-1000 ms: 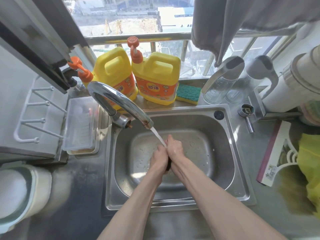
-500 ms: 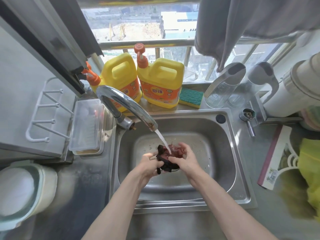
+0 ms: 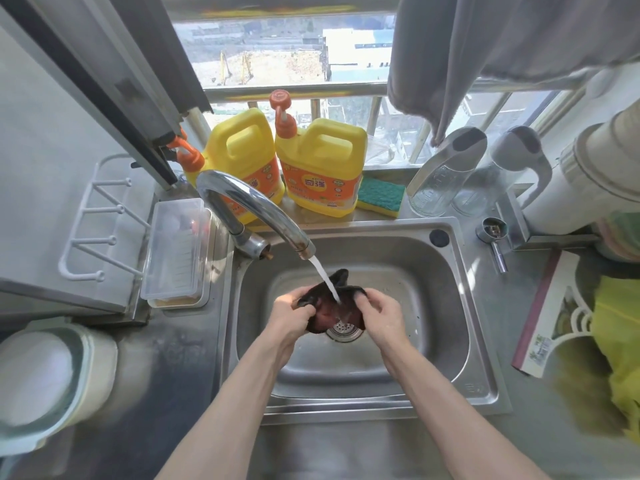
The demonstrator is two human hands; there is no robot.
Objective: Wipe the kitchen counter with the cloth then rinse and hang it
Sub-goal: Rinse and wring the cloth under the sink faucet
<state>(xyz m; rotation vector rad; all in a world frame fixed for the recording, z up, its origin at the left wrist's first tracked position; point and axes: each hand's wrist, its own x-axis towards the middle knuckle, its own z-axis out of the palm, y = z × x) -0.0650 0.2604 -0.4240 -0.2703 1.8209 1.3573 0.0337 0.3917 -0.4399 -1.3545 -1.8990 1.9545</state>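
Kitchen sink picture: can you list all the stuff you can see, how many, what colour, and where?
sink: 1, steel, centre
faucet: 1, chrome, water running onto cloth
cloth: 1, dark red-black, held over the drain
soap jugs: 2, yellow with orange pumps, windowsill
sponge: 1, green and yellow, beside jugs
clear box: 1, see-through, left of sink
glass pitchers: 2, clear, right sill
grey towel: 1, hanging above
left hand: grip on cloth
right hand: grip on cloth

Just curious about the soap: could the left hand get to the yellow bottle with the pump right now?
Probably not at once: the left hand is gripping the dark cloth under the running tap. Once it lets go, only the tap's arch stands before the bottle.
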